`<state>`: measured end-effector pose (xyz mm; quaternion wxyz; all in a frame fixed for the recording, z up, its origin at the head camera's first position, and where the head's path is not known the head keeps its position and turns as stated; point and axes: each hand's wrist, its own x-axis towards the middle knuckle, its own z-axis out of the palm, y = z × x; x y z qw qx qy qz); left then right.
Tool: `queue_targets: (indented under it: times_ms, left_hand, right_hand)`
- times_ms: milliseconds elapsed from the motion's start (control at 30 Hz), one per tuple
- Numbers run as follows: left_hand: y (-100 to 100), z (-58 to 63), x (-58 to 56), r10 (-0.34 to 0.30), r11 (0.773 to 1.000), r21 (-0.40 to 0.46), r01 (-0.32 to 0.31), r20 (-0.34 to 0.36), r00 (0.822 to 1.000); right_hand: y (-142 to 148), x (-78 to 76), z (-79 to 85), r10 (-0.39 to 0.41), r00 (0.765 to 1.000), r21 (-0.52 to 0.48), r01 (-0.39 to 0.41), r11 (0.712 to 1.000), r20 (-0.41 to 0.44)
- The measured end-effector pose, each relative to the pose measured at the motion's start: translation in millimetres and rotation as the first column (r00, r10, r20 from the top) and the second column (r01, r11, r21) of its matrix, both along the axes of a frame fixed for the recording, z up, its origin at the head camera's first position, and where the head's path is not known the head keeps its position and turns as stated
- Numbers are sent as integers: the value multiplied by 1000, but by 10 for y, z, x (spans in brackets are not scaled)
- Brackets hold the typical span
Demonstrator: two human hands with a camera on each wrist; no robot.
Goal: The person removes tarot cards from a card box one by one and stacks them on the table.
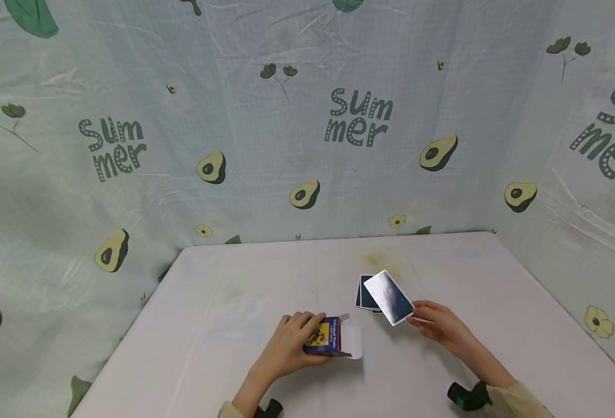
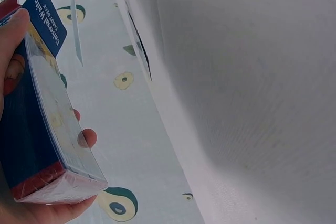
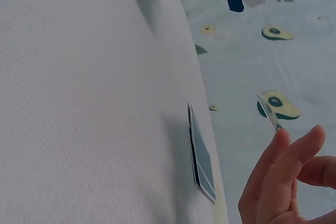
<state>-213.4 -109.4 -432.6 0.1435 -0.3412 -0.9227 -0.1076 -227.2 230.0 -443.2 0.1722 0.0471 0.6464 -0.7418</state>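
My left hand (image 1: pixel 292 342) grips a blue and purple tarot card box (image 1: pixel 324 337), its open flap (image 1: pixel 351 341) pointing right. In the left wrist view the box (image 2: pixel 26 114) shows a clear plastic window, with fingers wrapped round it. My right hand (image 1: pixel 440 328) pinches one dark-backed card (image 1: pixel 389 297) by its corner, held up over the table. Behind that card, a small stack of cards (image 1: pixel 365 293) lies on the table, partly hidden. The right wrist view shows the stack (image 3: pixel 201 158) lying flat below the pinched card (image 3: pixel 269 113).
A white-covered table (image 1: pixel 224 371) spreads under both hands. Hanging cloth (image 1: pixel 260 133) printed with avocados and "summer" lettering stands behind it and at the sides. Dark wrist devices (image 1: pixel 468 397) sit by the sleeves.
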Motion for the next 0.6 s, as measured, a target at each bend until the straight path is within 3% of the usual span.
queue_targets:
  times_ms: [433, 600]
  left_hand:
    - [-5, 3, -23, -4, 1000, -1, 4, -7, 1000]
    - [-9, -14, -17, 0, 1000, -1, 0, 10, 1000]
  right_hand:
    - [-92, -170, -20, -60, 997, -91, 65, 994, 53]
    - [-134, -228, -63, -68, 996, -81, 72, 994, 57]
